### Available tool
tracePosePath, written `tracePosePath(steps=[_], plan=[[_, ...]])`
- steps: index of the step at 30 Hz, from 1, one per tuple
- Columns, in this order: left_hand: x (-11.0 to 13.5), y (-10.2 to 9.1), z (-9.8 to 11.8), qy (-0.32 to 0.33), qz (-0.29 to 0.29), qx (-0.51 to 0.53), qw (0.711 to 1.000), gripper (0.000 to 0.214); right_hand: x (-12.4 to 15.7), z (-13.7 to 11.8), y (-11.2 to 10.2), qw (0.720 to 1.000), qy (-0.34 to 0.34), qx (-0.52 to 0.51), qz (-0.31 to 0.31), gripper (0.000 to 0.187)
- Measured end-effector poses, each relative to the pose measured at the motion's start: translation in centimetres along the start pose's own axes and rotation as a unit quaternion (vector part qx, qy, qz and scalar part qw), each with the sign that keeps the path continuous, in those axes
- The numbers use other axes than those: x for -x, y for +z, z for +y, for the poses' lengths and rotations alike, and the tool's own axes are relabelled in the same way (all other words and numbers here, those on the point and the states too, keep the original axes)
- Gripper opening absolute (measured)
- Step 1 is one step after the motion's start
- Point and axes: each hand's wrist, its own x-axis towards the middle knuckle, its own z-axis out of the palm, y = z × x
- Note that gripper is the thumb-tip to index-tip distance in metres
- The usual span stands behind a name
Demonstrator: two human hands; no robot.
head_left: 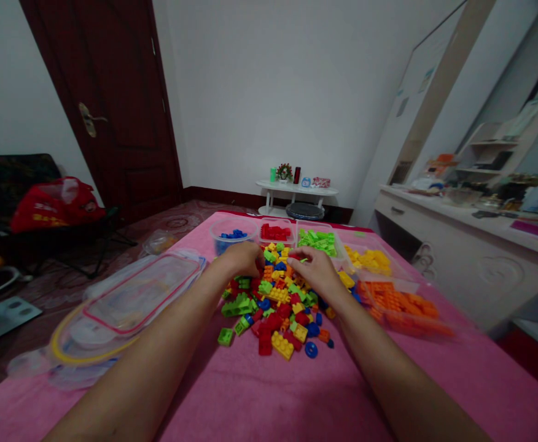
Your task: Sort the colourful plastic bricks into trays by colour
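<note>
A heap of mixed toy building bricks [278, 294] in red, yellow, green, blue and orange lies on the pink cloth in front of me. At the heap's far left edge, my left hand [245, 258] is curled downward with the fingers closed; its fingertips are hidden, so what they hold cannot be made out. My right hand [314, 267] reaches over the far right side, thumb and fingers apart. A bit of red shows between those fingertips, apparently among the bricks beyond.
Behind the heap stand clear tubs of blue bricks [233, 234], red bricks [276, 232] and green bricks [317, 241]. To the right are tubs of yellow bricks [370, 260] and orange bricks [400, 302]. Stacked clear lids [135, 294] lie at the left on the pink cloth [269, 399].
</note>
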Motion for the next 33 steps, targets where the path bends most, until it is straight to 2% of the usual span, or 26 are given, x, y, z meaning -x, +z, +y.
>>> tracePosePath(steps=[5,9,12,15,18,20,23,27,30,31,33], plan=[[0.3,0.2,1.1,-0.035,0.01,-0.047,0.998,0.032,0.0,-0.1,0.2,1.0,0.004,-0.004,-0.009,0.025],[0.3,0.3,1.1,-0.05,0.017,-0.048,0.997,0.029,0.0,0.0,0.3,1.0,-0.002,-0.011,-0.01,0.025],[0.1,0.1,0.6,-0.039,0.034,-0.014,0.999,0.027,0.0,0.1,0.2,1.0,-0.008,-0.011,-0.01,0.024],[-0.1,-0.3,0.3,-0.011,0.07,0.099,0.993,0.025,0.1,0.0,0.2,0.999,0.004,-0.035,-0.012,0.025],[-0.2,-0.8,0.7,0.03,0.076,0.262,0.962,0.029,0.2,-0.6,0.2,0.992,0.038,-0.118,-0.029,0.036],[-0.4,-0.8,1.1,0.051,0.082,0.32,0.942,0.032,0.3,-1.2,0.0,0.979,0.061,-0.188,-0.049,0.041],[-0.8,-0.4,1.6,0.062,0.117,0.35,0.927,0.034,0.4,-2.0,-0.4,0.957,0.086,-0.266,-0.073,0.039],[-1.2,0.2,2.2,0.075,0.144,0.369,0.915,0.035,0.5,-2.5,-0.8,0.943,0.1,-0.307,-0.087,0.038],[-0.9,0.3,2.7,0.071,0.117,0.419,0.897,0.035,0.5,-2.4,-0.8,0.934,0.111,-0.326,-0.094,0.033],[-0.7,0.2,2.9,0.066,0.098,0.457,0.882,0.036,0.5,-2.4,-0.8,0.928,0.121,-0.339,-0.094,0.031],[-0.3,-0.1,3.2,0.048,0.051,0.55,0.832,0.036,0.5,-2.5,-0.9,0.911,0.151,-0.373,-0.089,0.028]])
